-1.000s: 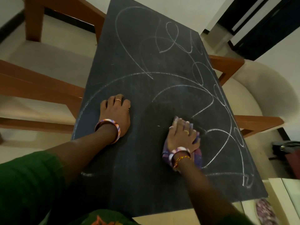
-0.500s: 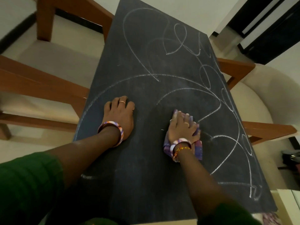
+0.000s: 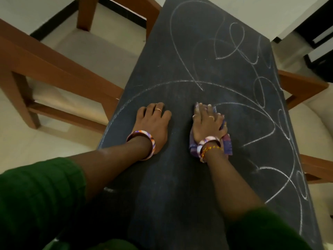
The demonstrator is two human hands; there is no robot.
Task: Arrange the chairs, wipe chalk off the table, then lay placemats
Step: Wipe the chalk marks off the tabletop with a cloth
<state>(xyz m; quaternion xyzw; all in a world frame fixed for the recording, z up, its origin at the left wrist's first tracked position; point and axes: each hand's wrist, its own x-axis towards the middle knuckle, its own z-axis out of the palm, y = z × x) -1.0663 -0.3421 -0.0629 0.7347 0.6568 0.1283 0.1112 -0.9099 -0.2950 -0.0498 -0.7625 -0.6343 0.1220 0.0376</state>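
My right hand (image 3: 207, 123) lies flat on a purple checked cloth (image 3: 227, 145), fingers nearly straight and spread, chalk-dusted at the tips, pressing the cloth down onto the tabletop (image 3: 180, 177) and not gripping it. The cloth is bunched under the palm; only its edges show at the wrist and beyond the fingertips. My left hand (image 3: 153, 121) rests open just beside it, palm down on bare slate, holding nothing; I judge it is bracing my weight.

From the cloth, the remaining chalk lines (image 3: 270, 123) lie ahead and to the right: one arc starts almost at my right fingertips and sweeps toward the far right edge, with more loops and long curves crowding the far end. A fainter arc (image 3: 126, 103) bends round just ahead of the left hand toward the left edge. The patch under and behind both hands looks mostly wiped, with only a small smudge near my left forearm. The tabletop's long axis runs away from me, so the next strokes call for reaching forward, and the right hand is the nearer one.

The surface is dark, matt and faintly grainy. Wooden chairs (image 3: 59, 69) with pale cushions stand close along both sides. I see no placemats.
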